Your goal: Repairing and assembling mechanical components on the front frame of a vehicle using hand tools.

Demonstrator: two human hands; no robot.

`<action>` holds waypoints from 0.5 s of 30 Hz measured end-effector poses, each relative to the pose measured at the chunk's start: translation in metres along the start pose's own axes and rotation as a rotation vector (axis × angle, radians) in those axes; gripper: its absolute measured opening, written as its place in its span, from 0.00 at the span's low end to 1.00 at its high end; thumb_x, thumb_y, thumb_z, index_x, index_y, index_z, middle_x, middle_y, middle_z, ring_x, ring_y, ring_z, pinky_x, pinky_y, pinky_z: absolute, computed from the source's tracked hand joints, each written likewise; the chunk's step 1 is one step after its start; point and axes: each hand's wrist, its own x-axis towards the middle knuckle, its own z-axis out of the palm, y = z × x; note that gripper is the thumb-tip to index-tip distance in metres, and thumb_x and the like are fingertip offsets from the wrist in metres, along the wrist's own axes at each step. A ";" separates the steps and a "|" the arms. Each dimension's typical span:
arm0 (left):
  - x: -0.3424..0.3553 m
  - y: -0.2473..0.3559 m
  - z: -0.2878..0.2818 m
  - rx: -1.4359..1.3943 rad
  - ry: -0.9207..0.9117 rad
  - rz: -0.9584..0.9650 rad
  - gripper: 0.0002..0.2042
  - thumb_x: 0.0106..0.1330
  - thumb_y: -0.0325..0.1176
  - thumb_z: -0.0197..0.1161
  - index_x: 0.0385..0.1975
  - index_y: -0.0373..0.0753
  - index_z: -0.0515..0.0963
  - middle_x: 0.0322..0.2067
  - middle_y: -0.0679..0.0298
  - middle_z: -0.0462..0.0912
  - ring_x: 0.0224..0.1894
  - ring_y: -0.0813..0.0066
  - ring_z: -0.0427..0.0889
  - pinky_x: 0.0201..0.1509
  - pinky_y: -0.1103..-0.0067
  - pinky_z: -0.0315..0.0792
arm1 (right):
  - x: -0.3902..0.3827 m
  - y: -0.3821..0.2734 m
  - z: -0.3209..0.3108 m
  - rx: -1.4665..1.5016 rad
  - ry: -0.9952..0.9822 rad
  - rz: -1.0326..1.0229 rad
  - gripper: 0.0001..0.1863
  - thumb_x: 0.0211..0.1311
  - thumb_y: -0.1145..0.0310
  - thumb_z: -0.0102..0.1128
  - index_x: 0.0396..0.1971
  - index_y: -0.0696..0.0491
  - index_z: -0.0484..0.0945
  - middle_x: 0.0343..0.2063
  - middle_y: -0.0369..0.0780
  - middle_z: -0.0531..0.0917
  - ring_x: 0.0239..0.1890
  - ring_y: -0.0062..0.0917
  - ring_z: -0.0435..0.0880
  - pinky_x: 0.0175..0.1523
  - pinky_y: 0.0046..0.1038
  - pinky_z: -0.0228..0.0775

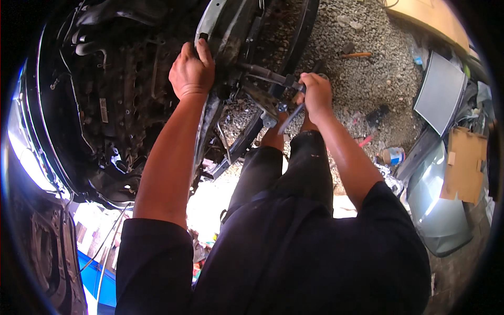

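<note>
My left hand [191, 68] grips the top of a grey metal support bar [209, 21] at the front of an open car engine bay [105, 94]. Off to the right, my right hand [315, 94] is closed around a dark hand tool [290, 81], pressed against a small metal bracket [268, 107] that hangs from the car's front frame. My dark trousers and a foot show below the bracket, over gravel.
Gravel ground [362, 79] spreads behind the car frame. A screwdriver with an orange handle [358, 54] lies on it. A grey radiator panel [440, 92], a car body part [438, 205], cardboard [464, 163] and a small can [392, 156] lie to the right.
</note>
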 end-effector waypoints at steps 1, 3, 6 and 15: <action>-0.001 -0.002 0.001 0.005 0.002 0.012 0.25 0.81 0.59 0.50 0.41 0.41 0.81 0.40 0.47 0.90 0.47 0.38 0.88 0.51 0.51 0.80 | 0.006 -0.001 0.000 0.278 -0.102 0.403 0.15 0.75 0.57 0.63 0.29 0.50 0.77 0.17 0.35 0.73 0.18 0.26 0.74 0.26 0.36 0.69; -0.002 -0.003 0.001 -0.016 -0.003 0.006 0.26 0.82 0.60 0.47 0.41 0.42 0.81 0.41 0.45 0.89 0.47 0.35 0.86 0.51 0.49 0.79 | 0.005 -0.003 -0.001 0.452 -0.248 0.697 0.17 0.74 0.55 0.65 0.31 0.52 0.76 0.17 0.37 0.72 0.15 0.30 0.74 0.25 0.40 0.72; -0.002 -0.002 0.000 -0.032 -0.010 -0.005 0.27 0.83 0.61 0.44 0.42 0.42 0.81 0.41 0.43 0.89 0.48 0.32 0.85 0.51 0.48 0.78 | 0.002 -0.016 0.000 0.227 -0.072 0.426 0.17 0.75 0.56 0.65 0.31 0.53 0.78 0.18 0.38 0.75 0.20 0.31 0.79 0.32 0.45 0.76; -0.002 0.002 -0.002 -0.002 -0.023 -0.014 0.26 0.81 0.59 0.48 0.42 0.40 0.80 0.41 0.47 0.90 0.48 0.39 0.87 0.53 0.51 0.80 | 0.011 0.006 -0.003 0.339 -0.096 0.441 0.13 0.76 0.58 0.61 0.35 0.53 0.78 0.19 0.37 0.73 0.21 0.29 0.80 0.32 0.44 0.75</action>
